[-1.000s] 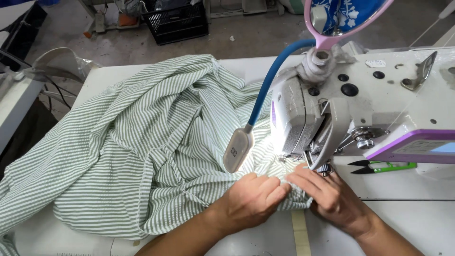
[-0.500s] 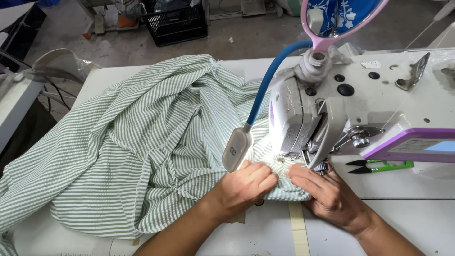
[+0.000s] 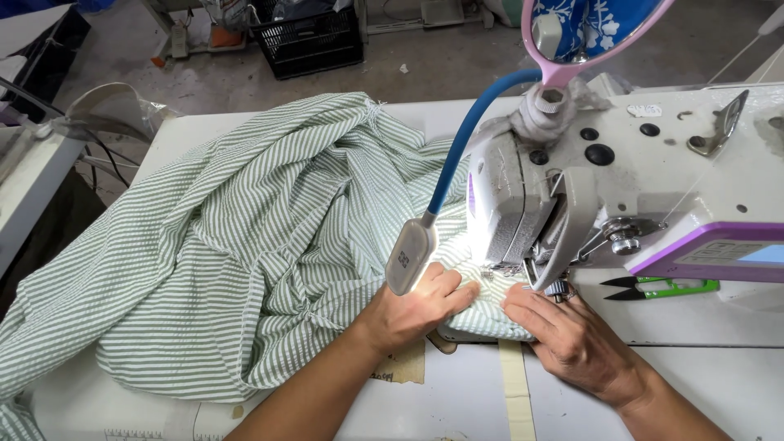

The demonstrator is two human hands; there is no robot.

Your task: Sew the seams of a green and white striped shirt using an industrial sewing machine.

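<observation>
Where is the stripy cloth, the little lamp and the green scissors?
striped fabric (image 3: 245, 245), head view, middle of the bunched folds.
lamp (image 3: 408, 257), head view, its white lit head.
thread snips (image 3: 670, 287), head view, green handle.

two bare forearms, no sleeves visible; left hand (image 3: 412, 309), right hand (image 3: 572, 339) ungloved, no rings seen.

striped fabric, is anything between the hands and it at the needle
No. Both the left hand and the right hand rest flat on the striped fabric. The lamp head hangs just above the left hand.
</observation>
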